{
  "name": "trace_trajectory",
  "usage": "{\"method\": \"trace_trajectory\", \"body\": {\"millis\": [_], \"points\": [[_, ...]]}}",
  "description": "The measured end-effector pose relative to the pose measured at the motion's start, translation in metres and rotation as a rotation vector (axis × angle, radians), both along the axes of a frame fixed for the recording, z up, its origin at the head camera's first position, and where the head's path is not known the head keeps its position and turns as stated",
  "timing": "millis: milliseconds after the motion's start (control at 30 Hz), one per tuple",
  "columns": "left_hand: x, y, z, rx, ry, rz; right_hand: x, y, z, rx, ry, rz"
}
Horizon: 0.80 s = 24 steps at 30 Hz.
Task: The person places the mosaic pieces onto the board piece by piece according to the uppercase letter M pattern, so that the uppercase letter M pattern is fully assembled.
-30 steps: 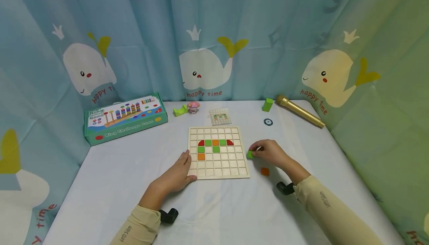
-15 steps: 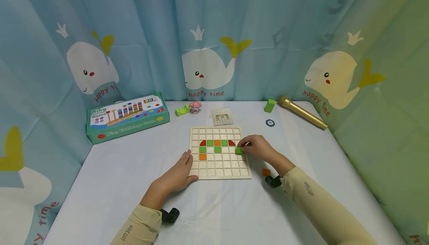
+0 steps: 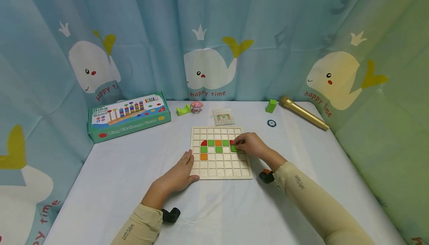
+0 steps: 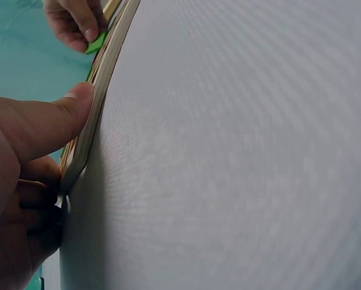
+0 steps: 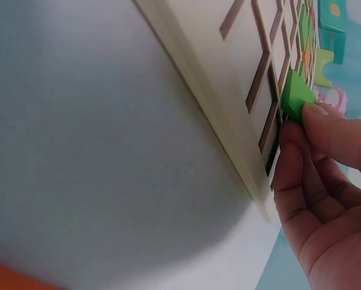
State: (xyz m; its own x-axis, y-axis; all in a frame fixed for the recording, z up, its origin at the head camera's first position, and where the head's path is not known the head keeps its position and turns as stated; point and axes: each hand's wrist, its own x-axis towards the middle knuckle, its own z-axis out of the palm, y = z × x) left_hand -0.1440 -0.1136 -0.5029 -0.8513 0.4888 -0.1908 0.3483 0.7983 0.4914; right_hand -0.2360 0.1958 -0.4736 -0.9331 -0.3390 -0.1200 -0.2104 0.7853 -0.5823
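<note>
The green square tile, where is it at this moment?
In the head view, the right hand pinches the green square tile over the wooden grid board, right side, just below the red quarter-circle piece.

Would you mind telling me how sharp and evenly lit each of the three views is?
Head view: soft, even light, sharp, slight wide-angle bend at the edges. Left wrist view: the left hand looms large and soft, the board edge curves. Right wrist view: the green tile is fairly crisp, the near table blurred and shadowed.
</note>
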Motion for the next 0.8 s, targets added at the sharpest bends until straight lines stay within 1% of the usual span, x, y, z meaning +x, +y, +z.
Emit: {"method": "trace_trajectory", "body": {"millis": [200, 400, 567, 667, 800], "points": [[0.0, 0.0, 0.0, -0.006, 0.0, 0.0, -0.001, -0.003, -0.003, 0.014, 0.0, -0.001], [0.0, 0.0, 0.002, -0.003, 0.006, -0.002, 0.0, -0.003, -0.005, 0.027, 0.036, 0.028], [0.0, 0.0, 0.002, -0.004, 0.003, -0.002, 0.002, -0.001, -0.006, 0.01, 0.057, 0.04], [0.001, 0.001, 0.003, -0.004, -0.002, -0.001, 0.004, 0.002, -0.007, 0.003, 0.06, 0.03], [0.002, 0.001, 0.006, 0.009, -0.011, 0.004, 0.011, 0.009, -0.005, -0.014, 0.05, -0.006]]}}
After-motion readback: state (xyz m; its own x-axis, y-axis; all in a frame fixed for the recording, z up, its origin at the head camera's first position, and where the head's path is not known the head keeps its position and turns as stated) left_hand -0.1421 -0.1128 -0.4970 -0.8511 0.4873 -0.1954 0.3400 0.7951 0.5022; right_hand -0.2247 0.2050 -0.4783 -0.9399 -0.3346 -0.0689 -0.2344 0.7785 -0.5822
